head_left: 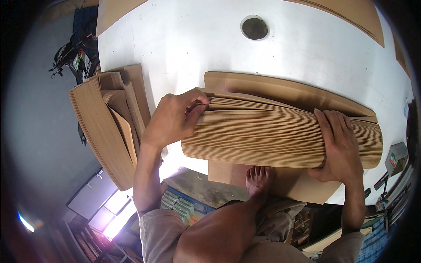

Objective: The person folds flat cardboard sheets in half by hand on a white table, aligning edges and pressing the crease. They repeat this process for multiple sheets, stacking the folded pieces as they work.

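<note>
A thick stack of brown cardboard sheets (258, 136) lies in front of me with its layered edges facing me. At the stack's left end my left hand (175, 116) is closed, thumb and fingers pinching the corner of the upper sheets. A narrow gap shows between those sheets and the ones below. My right hand (337, 144) grips the stack near its right end, fingers over the upper edge and thumb at the lower edge. Beneath and behind the stack lies a larger flat cardboard piece (280, 90).
The white table (175, 52) has a round dark hole (255, 27) toward the far side. A second cardboard stack (103, 127) stands at its left edge. More cardboard (351, 17) lies at the far right. My bare foot (259, 179) is by the near edge.
</note>
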### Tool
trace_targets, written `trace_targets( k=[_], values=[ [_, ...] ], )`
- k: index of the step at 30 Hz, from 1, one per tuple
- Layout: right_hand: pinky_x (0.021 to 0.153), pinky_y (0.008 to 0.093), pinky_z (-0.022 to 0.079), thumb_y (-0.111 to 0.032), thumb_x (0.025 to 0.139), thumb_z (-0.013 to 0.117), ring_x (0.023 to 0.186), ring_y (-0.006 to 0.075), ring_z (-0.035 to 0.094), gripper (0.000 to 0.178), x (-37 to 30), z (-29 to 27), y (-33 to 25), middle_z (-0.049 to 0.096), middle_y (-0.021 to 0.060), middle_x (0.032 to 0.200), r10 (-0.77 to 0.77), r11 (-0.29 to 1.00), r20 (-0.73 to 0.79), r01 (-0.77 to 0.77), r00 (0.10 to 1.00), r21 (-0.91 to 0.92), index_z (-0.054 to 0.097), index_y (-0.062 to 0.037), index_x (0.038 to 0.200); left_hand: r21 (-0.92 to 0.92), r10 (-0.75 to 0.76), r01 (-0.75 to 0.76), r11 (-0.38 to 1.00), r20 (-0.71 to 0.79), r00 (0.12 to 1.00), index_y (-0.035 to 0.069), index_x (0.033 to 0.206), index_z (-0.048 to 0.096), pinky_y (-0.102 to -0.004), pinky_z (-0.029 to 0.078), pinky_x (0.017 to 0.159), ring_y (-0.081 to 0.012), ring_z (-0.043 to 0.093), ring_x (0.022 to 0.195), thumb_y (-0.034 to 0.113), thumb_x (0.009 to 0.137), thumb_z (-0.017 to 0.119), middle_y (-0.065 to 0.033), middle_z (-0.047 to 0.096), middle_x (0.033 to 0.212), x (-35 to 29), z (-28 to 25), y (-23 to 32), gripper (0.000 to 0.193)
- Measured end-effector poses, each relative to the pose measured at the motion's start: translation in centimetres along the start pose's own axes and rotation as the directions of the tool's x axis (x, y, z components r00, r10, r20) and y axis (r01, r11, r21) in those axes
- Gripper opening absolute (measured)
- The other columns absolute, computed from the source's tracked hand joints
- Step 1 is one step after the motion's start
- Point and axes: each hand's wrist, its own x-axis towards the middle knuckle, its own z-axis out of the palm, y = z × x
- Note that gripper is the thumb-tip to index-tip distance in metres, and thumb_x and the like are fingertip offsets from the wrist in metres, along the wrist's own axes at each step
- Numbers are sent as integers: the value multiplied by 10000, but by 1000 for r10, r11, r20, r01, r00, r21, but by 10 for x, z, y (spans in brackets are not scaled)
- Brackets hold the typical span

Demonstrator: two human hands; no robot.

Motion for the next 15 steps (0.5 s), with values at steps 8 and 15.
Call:
trace_targets(
  k=[8, 15],
  values=[
    [1277, 567, 361, -324, 468, 981, 1380, 412, 522, 1280, 0, -1, -3, 524, 223, 1425, -4, 1000, 7, 4, 1000, -3, 434, 17, 1574, 357, 192, -216, 909, 102, 976, 18, 991, 796, -432, 597, 813, -298, 758, 893, 32, 874, 785, -127, 757, 942, 24, -14, 16, 119],
    [1271, 562, 368, -320, 463, 977, 1373, 407, 527, 1274, 1, -1, -4, 531, 220, 1411, -1, 1000, 2, 1, 1000, -7, 439, 23, 1566, 320, 300, -313, 894, 91, 950, 27, 1004, 836, -434, 599, 861, -325, 747, 973, 44, 849, 799, -137, 779, 1010, 29, -2, 9, 160]
  ],
)
